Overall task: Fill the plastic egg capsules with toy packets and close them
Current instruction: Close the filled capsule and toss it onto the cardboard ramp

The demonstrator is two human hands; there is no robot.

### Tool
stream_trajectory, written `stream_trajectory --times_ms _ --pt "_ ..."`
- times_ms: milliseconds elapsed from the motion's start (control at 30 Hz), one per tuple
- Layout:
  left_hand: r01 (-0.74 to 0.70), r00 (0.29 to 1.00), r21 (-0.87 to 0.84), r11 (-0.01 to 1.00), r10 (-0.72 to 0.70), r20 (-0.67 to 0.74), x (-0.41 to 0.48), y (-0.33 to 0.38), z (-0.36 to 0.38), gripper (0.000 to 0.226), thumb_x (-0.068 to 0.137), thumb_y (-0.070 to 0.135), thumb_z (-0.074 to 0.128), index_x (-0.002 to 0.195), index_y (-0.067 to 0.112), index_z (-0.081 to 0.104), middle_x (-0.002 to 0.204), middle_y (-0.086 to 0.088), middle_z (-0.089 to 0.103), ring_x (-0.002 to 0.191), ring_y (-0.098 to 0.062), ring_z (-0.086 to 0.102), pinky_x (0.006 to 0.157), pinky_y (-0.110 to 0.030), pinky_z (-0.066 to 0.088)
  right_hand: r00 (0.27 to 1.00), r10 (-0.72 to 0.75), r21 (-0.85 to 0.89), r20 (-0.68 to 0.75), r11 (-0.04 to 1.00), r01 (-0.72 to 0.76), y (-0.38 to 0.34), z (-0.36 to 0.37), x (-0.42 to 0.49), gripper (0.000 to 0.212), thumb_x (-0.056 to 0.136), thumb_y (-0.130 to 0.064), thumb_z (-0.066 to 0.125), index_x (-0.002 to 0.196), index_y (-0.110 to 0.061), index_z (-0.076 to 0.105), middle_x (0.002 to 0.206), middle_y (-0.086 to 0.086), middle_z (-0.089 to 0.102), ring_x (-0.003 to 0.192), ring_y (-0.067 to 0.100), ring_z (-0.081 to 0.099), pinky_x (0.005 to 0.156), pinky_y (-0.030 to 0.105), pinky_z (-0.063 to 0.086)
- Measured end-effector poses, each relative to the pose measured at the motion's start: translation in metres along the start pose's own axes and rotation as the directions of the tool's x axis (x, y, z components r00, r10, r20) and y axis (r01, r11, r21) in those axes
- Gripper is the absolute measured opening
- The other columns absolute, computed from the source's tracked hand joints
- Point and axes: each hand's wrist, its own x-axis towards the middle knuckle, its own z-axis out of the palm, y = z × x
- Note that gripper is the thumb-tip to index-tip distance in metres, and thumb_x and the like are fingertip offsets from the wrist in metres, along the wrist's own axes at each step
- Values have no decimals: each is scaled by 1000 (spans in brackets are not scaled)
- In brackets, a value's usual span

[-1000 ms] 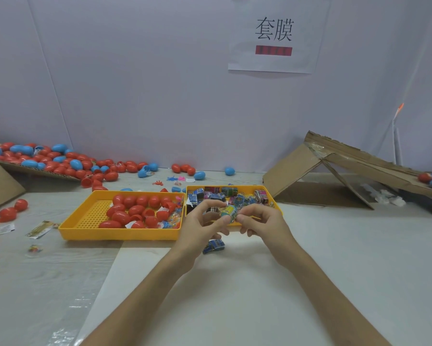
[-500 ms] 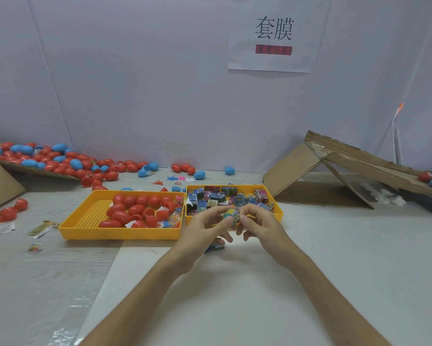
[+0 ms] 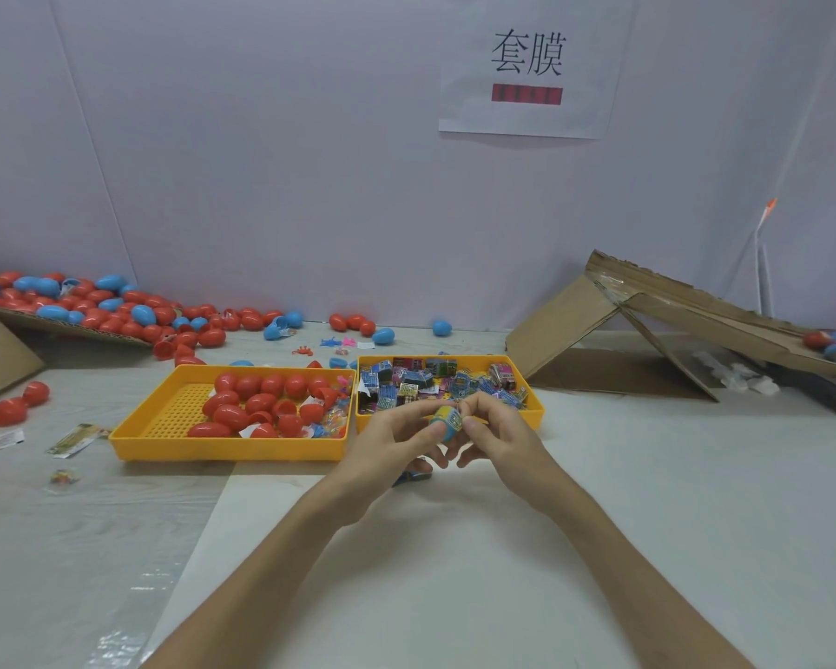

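At the packing table, a person's left hand (image 3: 391, 441) and right hand (image 3: 498, 437) met over a small blue capsule (image 3: 447, 420) banded in yellow print. It was held clear of the table (image 3: 647, 475), just in front of the right-hand tray (image 3: 531, 417) of toy packets (image 3: 420, 379).

A second before, the hands had stood a little apart with a printed piece held between them. By this moment they had drawn together, fingertips crowding the one item. The left thumb and forefinger pinched its near side. The right thumb and curled fingers nipped it from the other side, and the remaining fingers were loosely bent below.

It looked as though the packet was being worked into the shell or the shell pressed shut (the seam was hidden by fingers, so I could not tell whether it had closed).

This one egg seemed close to done, but the job did not. The left-hand tray (image 3: 174, 408) held a heap of red capsules (image 3: 261, 403), and the packets were piled high in theirs. A small blue piece (image 3: 413, 475) lay on the table under the left hand, too far hidden to name.
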Motion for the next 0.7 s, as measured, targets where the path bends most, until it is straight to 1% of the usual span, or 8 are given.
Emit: stream_trajectory --times_ms 133,233,333,433,533,600,667,700 --pt "3 1000 -25 1000 -2 24 0 1 -1 25 99 24 61 122 33 67 93 2 75 81 -13 69 77 -29 57 1000 4 13 9 1000 -4 0 -1 0 15 106 -5 41 95 -6 51 85 11 66 77 21 71 72 35 59" --pt "3 1000 -57 998 -2 25 0 1 -1 27 100 22 60 125 31 65 95 -1 76 81 -15 70 75 -27 57 1000 -14 27 -10 1000 14 -2 -1 1 16 105 -3 43 93 -7 52 82 7 67 74 22 72 70 33 57" --pt "-31 999 -64 997 29 -38 2 0 2 36 100 18 62 134 30 60 105 -6 75 89 -20 74 79 -29 60 992 -47 81 -117 995 56 -3 -3 2 14 101 -1 53 91 -9 58 76 -1 69 68 24 71 65 27 54" --pt "-66 993 -16 998 64 -97 4 -2 4 42 93 14 72 130 30 57 113 -14 69 91 -24 76 82 -35 62 974 -36 169 -225 983 76 -5 -8 2 9 96 -6 63 97 -14 66 86 1 74 67 20 69 65 27 56" --pt "-43 994 48 998 48 -99 5 -6 3 40 86 14 80 119 26 62 110 -6 71 92 -21 75 82 -33 62 979 -49 143 -200 987 79 -5 -6 2 11 91 -19 73 101 -24 73 99 -3 75 79 16 71 68 30 57" --pt "-40 994 56 998 46 -103 5 -8 2 40 84 13 83 116 28 65 106 0 72 92 -19 74 79 -31 62 985 -58 123 -161 989 78 -5 -2 1 10 87 -26 77 97 -26 77 96 -4 75 82 17 72 66 27 56" --pt "-39 994 42 998 44 -104 5 -8 2 41 82 13 84 115 30 67 106 3 71 92 -18 74 76 -28 61 985 -59 136 -160 987 81 -4 0 1 12 84 -27 78 96 -23 78 92 0 75 81 19 73 68 27 57" --pt "-34 994 27 999 36 -101 5 -7 2 41 82 13 85 115 30 67 107 3 71 93 -18 74 77 -28 61 984 -59 154 -167 984 85 -4 0 1 14 83 -27 78 95 -21 79 90 3 76 81 21 73 69 28 58"
